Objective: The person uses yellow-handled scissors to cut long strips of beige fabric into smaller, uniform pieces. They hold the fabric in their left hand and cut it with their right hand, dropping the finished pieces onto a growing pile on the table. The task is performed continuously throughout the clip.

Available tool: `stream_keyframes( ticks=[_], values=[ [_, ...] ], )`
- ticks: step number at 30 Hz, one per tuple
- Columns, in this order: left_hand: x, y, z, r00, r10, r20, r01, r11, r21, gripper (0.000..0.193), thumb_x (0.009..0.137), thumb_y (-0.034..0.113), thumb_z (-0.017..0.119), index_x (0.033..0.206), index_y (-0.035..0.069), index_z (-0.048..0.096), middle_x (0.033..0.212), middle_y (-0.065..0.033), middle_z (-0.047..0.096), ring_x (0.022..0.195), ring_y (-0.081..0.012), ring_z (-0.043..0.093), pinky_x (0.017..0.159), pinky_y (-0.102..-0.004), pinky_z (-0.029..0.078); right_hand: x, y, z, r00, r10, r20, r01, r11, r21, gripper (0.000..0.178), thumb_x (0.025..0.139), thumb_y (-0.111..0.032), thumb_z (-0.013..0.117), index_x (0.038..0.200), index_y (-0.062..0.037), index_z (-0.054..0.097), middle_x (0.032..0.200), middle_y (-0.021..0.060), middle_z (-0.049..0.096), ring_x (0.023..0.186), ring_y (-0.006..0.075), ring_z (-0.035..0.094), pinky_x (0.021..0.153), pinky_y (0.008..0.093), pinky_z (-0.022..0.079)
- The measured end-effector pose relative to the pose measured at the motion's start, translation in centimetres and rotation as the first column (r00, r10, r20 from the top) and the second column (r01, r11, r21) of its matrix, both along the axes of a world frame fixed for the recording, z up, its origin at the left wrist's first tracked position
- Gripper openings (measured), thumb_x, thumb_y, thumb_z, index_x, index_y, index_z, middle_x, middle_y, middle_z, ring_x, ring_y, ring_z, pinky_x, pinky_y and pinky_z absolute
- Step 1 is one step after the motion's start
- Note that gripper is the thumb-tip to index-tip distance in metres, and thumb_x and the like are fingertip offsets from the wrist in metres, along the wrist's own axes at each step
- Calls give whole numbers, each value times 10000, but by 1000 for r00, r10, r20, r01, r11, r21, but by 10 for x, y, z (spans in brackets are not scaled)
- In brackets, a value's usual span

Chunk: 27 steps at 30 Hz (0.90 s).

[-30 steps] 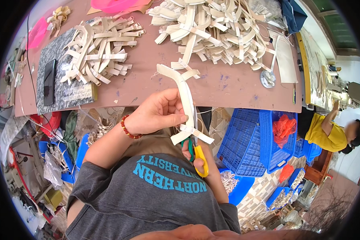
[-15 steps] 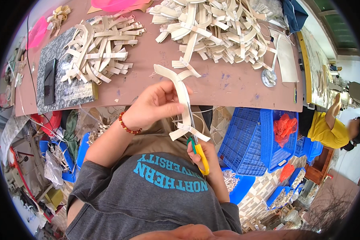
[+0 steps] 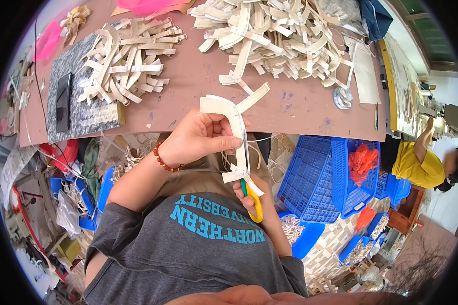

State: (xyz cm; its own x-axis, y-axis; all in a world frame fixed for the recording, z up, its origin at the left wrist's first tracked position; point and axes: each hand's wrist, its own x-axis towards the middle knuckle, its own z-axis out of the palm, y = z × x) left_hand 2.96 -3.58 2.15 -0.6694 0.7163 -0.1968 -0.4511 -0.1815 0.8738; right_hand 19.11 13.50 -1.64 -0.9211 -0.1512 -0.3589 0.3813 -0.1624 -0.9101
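A cream stitched strap piece [image 3: 237, 125] with crossing straps at both ends is pinched between the thumb and fingers of my left hand [image 3: 202, 136], just off the table's near edge. Lower down, my right hand [image 3: 245, 197] grips scissors [image 3: 257, 205] with a yellow and green handle. The blades point up along the strap's right side, mostly hidden behind it. Whether they touch the strap or are parted I cannot tell. The lower cross strap overlaps the top of the scissor handles.
On the brown table [image 3: 188, 76] are a large strap pile [image 3: 275, 40] and a smaller one [image 3: 127, 61] beside a stone slab [image 3: 86, 114] bearing a phone [image 3: 63, 103]. Blue crates [image 3: 310, 178] stand at right. Farther right, a person in yellow [image 3: 417, 165] works.
The strap piece has turned in my left hand, its upper cross strap now pointing up and right. Its lower end has shifted down over the scissor handles, hiding more of the blades.
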Motion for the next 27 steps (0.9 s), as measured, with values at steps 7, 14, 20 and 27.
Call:
stream_keyframes(
  ticks=[7,14,20,27],
  values=[
    [0,0,-7,1000,10,11,-10,1000,22,292,807,1,650,1088,5,573,838,-10,614,745,-71,587,670,-222,498,5,3,-5,999,34,12,-33,998,-59,401,826,-429,637,837,-47,516,797,6,489,657,74,459,587,217,376],
    [-2,0,-8,961,254,109,-265,958,106,268,807,1,645,1068,-4,584,904,-56,635,797,-120,612,701,-250,521,1,0,0,999,30,-43,-30,999,18,388,842,-415,625,840,-42,517,764,1,489,626,70,460,570,216,374],
    [1,2,-4,979,194,64,-199,977,76,248,815,14,643,1056,-5,591,889,-68,647,786,-127,628,687,-256,535,-7,-8,14,997,-52,63,42,988,147,785,602,-766,580,841,-19,549,688,-19,526,602,35,503,515,167,392],
    [2,2,-7,983,175,58,-181,977,109,253,817,10,640,1063,-6,584,888,-65,644,785,-121,625,685,-248,531,-1,-6,15,981,-58,185,35,991,126,863,568,-796,573,900,1,563,704,-4,545,601,53,521,512,169,405]
  ],
)
